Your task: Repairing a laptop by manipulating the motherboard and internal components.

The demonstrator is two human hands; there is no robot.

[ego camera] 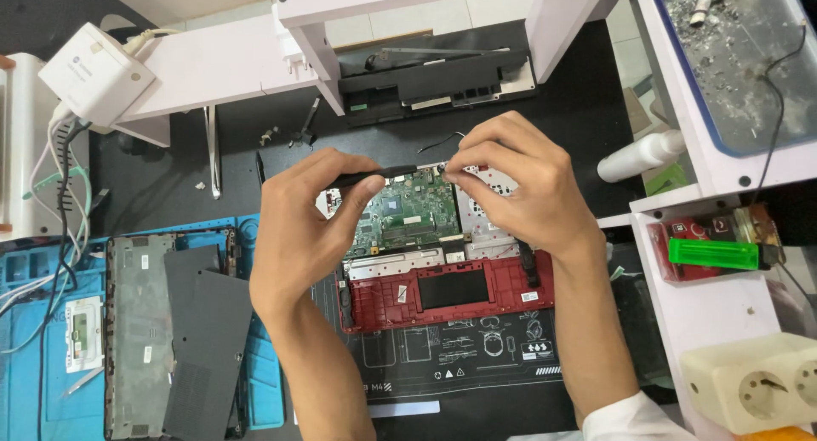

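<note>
Opened red laptop chassis point(442, 301) at centre of black work mat point(477, 364), green motherboard point(408, 211) exposed. Left hand point(302, 228) closed around black screwdriver point(374, 176); right hand point(519, 190) pinching at motherboard's top edge, held item hidden.

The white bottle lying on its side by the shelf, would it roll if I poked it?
Probably. The white bottle is round and lies on its side on the flat black mat, so a poke could roll it. It looks like light plastic, likely easy to lift. The white shelf beside it might stop it.
</note>
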